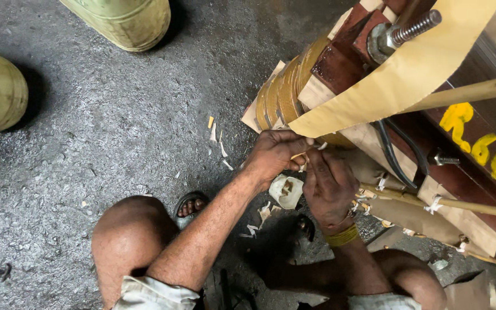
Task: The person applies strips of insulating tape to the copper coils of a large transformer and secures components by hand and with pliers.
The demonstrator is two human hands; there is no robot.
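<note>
Two olive drums (123,20) on grey floor (116,126) — paper scraps (219,140) scattered

Your right wrist wears a mustard-yellow band (342,235). The paper strip (397,74) running to the far right is pale tan, and the wound coils (285,92) beside it are golden yellow. The frame (477,172) on the right is dark reddish brown with bright yellow painted marks (477,143). The floor (116,126) is speckled grey, with two olive-green drums (127,20) at the far left.
</note>
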